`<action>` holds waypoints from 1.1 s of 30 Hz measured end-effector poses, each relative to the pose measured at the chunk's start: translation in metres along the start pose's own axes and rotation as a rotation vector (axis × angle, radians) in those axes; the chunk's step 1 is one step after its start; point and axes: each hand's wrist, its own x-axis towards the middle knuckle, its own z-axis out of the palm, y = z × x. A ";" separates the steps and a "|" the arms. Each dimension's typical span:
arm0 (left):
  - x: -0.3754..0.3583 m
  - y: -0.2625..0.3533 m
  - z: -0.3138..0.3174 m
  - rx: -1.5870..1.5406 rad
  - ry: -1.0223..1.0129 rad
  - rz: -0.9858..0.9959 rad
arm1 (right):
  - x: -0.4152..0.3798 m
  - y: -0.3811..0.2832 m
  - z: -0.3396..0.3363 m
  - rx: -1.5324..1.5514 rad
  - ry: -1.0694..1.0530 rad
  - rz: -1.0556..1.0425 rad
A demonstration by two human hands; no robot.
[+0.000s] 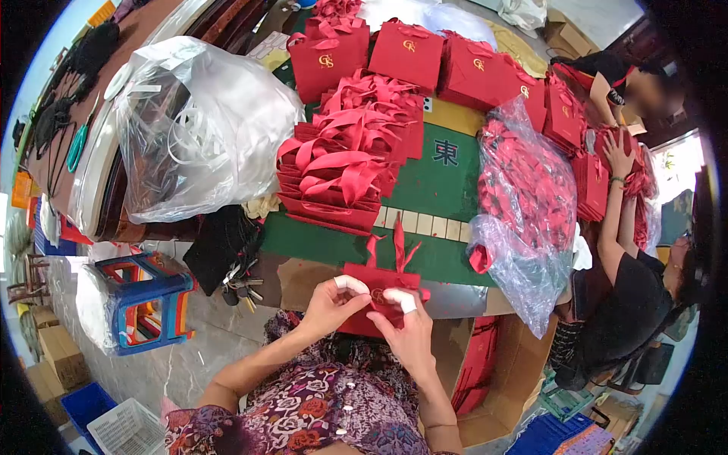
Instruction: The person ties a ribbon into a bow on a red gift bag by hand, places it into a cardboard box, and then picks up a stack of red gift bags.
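Observation:
A red paper gift bag (pixel 358 274) with gold lettering and red ribbon handles lies at the near table edge, in front of my body. My left hand (pixel 332 305) is closed in a pinch at the bag's front, its index finger wrapped in white tape. On the right side, my right hand (pixel 408 327) grips the bag, thumb and taped index finger a little apart over its face. The ribbon ends (pixel 399 241) stick up past the bag's top edge onto the green tabletop. What lies right under my fingertips is partly hidden.
Stacked red gift bags (pixel 334 178) stand ahead, with more along the far edge. A clear plastic sack of red ribbons (pixel 523 189) lies right. A white plastic sack (pixel 205 121) is at left, above stools (pixel 148 299). A co-worker's hand (pixel 619 154) touches bags. A carton (pixel 504 394) stands below.

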 end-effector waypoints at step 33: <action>0.039 0.031 -0.018 1.080 -0.110 0.307 | 0.016 0.020 0.036 -0.012 -0.020 0.329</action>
